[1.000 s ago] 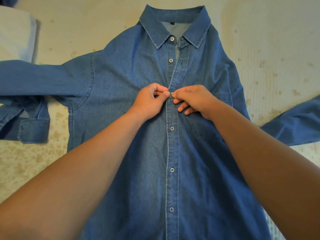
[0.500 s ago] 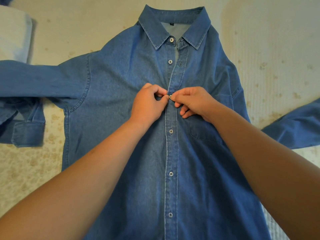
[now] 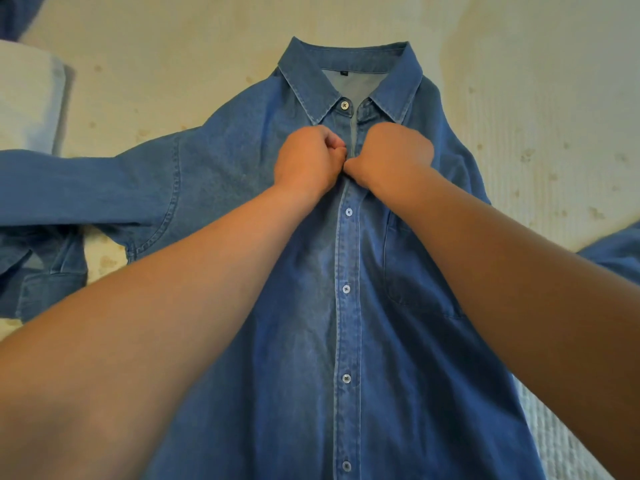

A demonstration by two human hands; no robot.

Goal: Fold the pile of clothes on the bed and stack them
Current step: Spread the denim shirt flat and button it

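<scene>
I see the denim shirt lying flat and face up on the bed, collar at the far end, hem running out of view at the near edge. Its front placket runs down the centre; four buttons below my hands are fastened. The collar button is in view and the collar stands open.

My left hand and right hand meet on the placket just below the collar, knuckles nearly touching. The fingers of the left hand are curled and pinch the left edge of the placket. The right hand's fingers are curled on the right edge; the fingertips are hidden under the hand. The button between them is covered.

The shirt's left sleeve extends to the left and doubles back toward the near side. The right sleeve shows only partly at the right edge.

The bed carries a cream cover with small faded floral marks. A pale folded garment lies at the far left.
</scene>
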